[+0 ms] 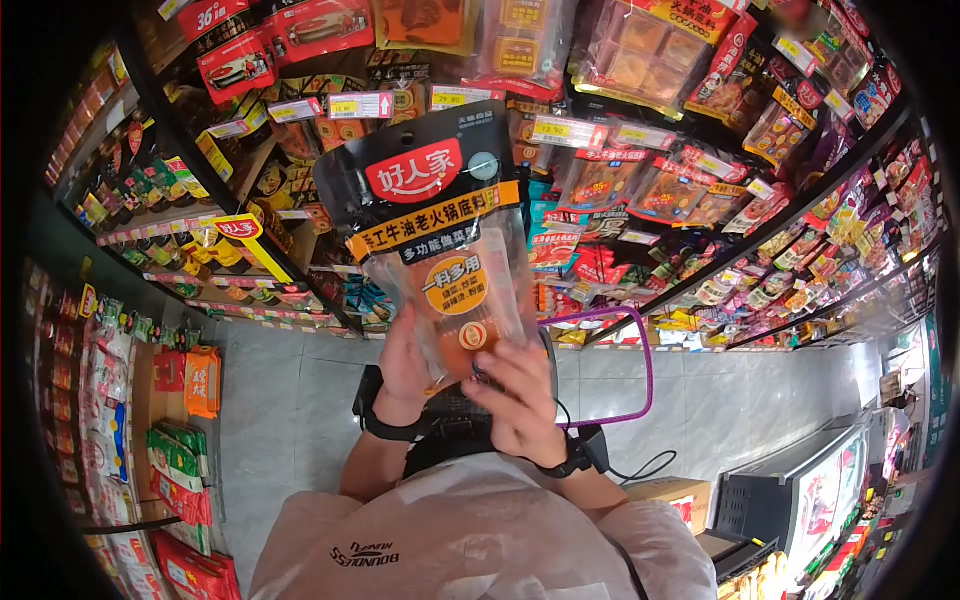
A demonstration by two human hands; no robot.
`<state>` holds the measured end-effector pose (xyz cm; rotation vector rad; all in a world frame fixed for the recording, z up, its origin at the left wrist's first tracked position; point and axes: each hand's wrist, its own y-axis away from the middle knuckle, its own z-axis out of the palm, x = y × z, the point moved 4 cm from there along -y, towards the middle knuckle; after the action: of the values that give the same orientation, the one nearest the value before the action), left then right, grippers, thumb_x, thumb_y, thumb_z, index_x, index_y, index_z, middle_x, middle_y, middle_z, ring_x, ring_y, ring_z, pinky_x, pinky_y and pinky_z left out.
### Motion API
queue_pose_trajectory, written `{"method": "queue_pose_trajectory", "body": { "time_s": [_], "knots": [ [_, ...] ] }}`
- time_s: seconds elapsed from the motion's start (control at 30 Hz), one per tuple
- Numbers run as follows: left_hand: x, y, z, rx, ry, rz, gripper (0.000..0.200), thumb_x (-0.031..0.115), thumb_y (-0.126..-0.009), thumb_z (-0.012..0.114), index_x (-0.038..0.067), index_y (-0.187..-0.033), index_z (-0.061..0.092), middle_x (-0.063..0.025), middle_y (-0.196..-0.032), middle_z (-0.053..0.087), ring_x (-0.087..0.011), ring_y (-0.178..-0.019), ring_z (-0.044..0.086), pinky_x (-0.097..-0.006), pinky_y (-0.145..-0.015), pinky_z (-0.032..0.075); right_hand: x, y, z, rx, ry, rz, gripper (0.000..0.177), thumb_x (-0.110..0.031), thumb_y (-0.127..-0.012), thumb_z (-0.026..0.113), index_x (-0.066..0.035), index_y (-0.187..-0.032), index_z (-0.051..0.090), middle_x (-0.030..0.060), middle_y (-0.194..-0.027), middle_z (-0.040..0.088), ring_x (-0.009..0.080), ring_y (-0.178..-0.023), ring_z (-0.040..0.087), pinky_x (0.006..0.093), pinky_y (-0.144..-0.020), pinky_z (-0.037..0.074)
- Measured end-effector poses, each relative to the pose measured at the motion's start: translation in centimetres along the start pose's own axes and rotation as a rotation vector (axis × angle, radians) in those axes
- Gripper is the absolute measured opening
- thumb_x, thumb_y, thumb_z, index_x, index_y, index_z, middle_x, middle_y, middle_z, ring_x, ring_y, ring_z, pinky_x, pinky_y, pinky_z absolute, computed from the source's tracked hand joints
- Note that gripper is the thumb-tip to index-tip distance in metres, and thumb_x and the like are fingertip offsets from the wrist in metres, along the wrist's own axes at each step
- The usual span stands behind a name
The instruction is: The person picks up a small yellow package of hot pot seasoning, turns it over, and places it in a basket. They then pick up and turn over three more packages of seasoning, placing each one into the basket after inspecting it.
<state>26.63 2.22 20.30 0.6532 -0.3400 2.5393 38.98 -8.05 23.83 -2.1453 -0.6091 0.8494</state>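
In the head view, a pouch of hot pot soup base [470,290] is held up in front of my chest. It has a black top with a red logo, an orange band and a clear lower part showing reddish-brown contents. My left hand [402,365] grips its lower left edge, the fingers partly hidden behind it. My right hand [515,395] is closed at the lower right corner, with fingers across the front. Both wrists wear black straps. Behind the pouch, a purple handle [648,370] shows on the right.
Shelves of packaged seasonings [640,190] with price tags [570,132] curve around the front and right. Bagged goods [180,450] stand on the left shelving. Grey tile floor [290,400] lies below. A cardboard box [672,490] and a black-sided display case [770,490] stand at lower right.
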Motion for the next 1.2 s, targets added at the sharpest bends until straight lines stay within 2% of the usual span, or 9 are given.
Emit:
{"method": "queue_pose_trajectory", "body": {
  "time_s": [0.07,0.17,0.2,0.3,0.33,0.43,0.53,1.03,1.2],
  "knots": [
    [0.3,0.2,-0.2,0.038,-0.079,0.059,0.057,0.041,-0.100,0.032,0.005,-0.144,0.031,-0.0145,-0.141,0.043,-0.0313,-0.128,0.044,-0.0440,-0.107,0.035,0.6,0.7,-0.7,0.183,0.025,0.062,0.045,-0.005,-0.074,0.059,-0.006,-0.119,0.062,0.0149,-0.127,0.055,0.0347,-0.120,0.048,0.0462,-0.107,0.029],
    [0.8,0.5,-0.3,0.055,-0.148,0.140,0.055,0.039,-0.100,0.033,0.007,-0.144,0.032,-0.0122,-0.143,0.042,-0.0297,-0.129,0.042,-0.0436,-0.107,0.034,1.7,-0.1,-1.1,0.406,-0.091,0.348,0.052,-0.005,-0.078,0.059,-0.001,-0.130,0.050,0.0183,-0.129,0.051,0.0356,-0.118,0.049,0.0433,-0.106,0.031],
    [0.9,0.6,-0.2,0.033,-0.138,0.157,0.052,0.036,-0.101,0.033,0.006,-0.143,0.033,-0.0105,-0.141,0.044,-0.0271,-0.128,0.044,-0.0424,-0.107,0.034,2.0,0.1,-0.6,0.455,-0.392,0.451,0.054,-0.002,-0.084,0.056,0.002,-0.136,0.040,0.0176,-0.133,0.046,0.0297,-0.120,0.048,0.0405,-0.103,0.035],
    [1.1,0.6,0.2,0.005,-0.123,0.177,0.050,0.033,-0.101,0.033,0.006,-0.143,0.035,-0.0093,-0.140,0.046,-0.0250,-0.127,0.045,-0.0411,-0.107,0.034,3.0,1.8,0.0,0.121,-0.557,0.609,0.050,-0.001,-0.087,0.054,0.004,-0.135,0.041,0.0169,-0.132,0.048,0.0242,-0.121,0.046,0.0394,-0.101,0.038],
    [1.1,0.5,0.3,0.002,-0.121,0.179,0.050,0.033,-0.101,0.033,0.006,-0.143,0.035,-0.0096,-0.140,0.046,-0.0254,-0.127,0.045,-0.0410,-0.107,0.033,3.0,2.5,0.3,0.083,-0.492,0.595,0.044,-0.002,-0.091,0.050,0.005,-0.133,0.040,0.0171,-0.127,0.052,0.0212,-0.113,0.053,0.0377,-0.093,0.046],
    [1.0,0.7,0.3,-0.073,-0.078,0.150,0.050,0.033,-0.101,0.034,0.005,-0.142,0.035,-0.0097,-0.140,0.046,-0.0254,-0.127,0.045,-0.0409,-0.107,0.034,3.0,3.2,1.1,0.093,-0.886,0.786,0.038,-0.003,-0.095,0.046,0.005,-0.132,0.041,0.0168,-0.117,0.058,0.0213,-0.097,0.062,0.0349,-0.082,0.053],
    [1.2,0.8,1.4,-0.063,-0.128,0.117,0.053,0.035,-0.099,0.037,0.004,-0.143,0.033,-0.0106,-0.140,0.045,-0.0257,-0.127,0.045,-0.0402,-0.107,0.034,3.5,3.7,1.9,0.161,-1.017,0.731,0.034,-0.003,-0.097,0.043,0.005,-0.130,0.042,0.0160,-0.110,0.062,0.0207,-0.084,0.066,0.0331,-0.075,0.056],
    [1.0,1.0,0.4,-0.068,-0.143,0.121,0.054,0.034,-0.099,0.038,0.003,-0.143,0.031,-0.0110,-0.140,0.043,-0.0260,-0.127,0.044,-0.0408,-0.107,0.034,3.3,3.4,1.3,0.085,-1.175,0.633,0.045,-0.006,-0.092,0.047,0.006,-0.134,0.036,0.0172,-0.102,0.063,0.0234,-0.084,0.065,0.0357,-0.080,0.052],
    [0.9,0.6,1.2,-0.065,-0.116,0.086,0.053,0.034,-0.100,0.037,0.003,-0.143,0.031,-0.0109,-0.140,0.044,-0.0250,-0.127,0.045,-0.0393,-0.106,0.035,3.4,3.6,1.2,0.057,-1.139,0.688,0.040,-0.009,-0.094,0.049,0.007,-0.131,0.043,0.0148,-0.102,0.064,0.0202,-0.083,0.064,0.0325,-0.078,0.052]
  ]
}}
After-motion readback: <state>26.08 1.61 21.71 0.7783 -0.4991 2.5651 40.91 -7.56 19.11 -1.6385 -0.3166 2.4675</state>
